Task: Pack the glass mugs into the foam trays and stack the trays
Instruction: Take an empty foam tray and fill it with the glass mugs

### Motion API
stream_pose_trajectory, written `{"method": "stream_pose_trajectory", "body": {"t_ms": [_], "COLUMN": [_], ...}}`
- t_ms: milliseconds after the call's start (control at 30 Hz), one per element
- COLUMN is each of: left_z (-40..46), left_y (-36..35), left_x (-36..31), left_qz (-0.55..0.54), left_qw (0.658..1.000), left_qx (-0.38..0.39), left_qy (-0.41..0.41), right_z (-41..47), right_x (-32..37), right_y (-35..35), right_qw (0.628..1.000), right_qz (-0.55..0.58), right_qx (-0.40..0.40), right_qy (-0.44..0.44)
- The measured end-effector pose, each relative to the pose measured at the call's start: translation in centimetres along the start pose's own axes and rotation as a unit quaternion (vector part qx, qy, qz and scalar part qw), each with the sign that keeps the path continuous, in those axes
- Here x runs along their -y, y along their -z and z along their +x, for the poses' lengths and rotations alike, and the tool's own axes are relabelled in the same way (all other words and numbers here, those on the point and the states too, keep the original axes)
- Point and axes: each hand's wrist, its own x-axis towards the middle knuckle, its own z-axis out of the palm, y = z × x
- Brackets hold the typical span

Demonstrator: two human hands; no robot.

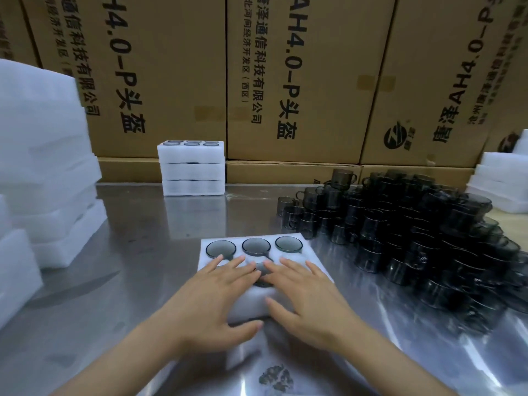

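A white foam tray (310,254) lies on the steel table in front of me, with dark glass mugs (256,246) seated in its far row. My left hand (213,294) and my right hand (304,292) both rest flat on the tray's near half, fingers spread, thumbs at its front edge. They cover the near row; one mug rim shows between them. A large heap of loose smoked-glass mugs (414,232) sits to the right. A stack of three filled foam trays (192,168) stands at the back of the table.
Tall piles of empty foam trays (43,167) stand at the left, and more foam (503,178) at the far right. Cardboard boxes (285,81) wall off the back. The steel table (143,267) shows bare between the piles.
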Motion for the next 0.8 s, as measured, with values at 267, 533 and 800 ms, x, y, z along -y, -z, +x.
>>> {"method": "stream_pose_trajectory", "body": {"t_ms": [267, 533, 800], "left_z": [-0.3, -1.8, -1.4], "left_y": [0.3, -1.5, -2.0], "left_x": [0.4, 1.8, 1.6], "left_qz": [-0.223, -0.343, -0.349], "left_qw": [0.970, 0.890, 0.884], "left_qx": [-0.060, -0.263, -0.252], "left_qy": [0.077, 0.147, 0.183], "right_z": [0.0, -0.8, -1.9], "right_x": [-1.2, -14.3, -19.2], "right_y": [1.7, 10.0, 11.3], "right_qw": [0.983, 0.869, 0.828], "right_qz": [0.148, -0.084, -0.163], "right_qx": [-0.108, -0.299, -0.205], "right_qy": [-0.009, -0.385, -0.495]}}
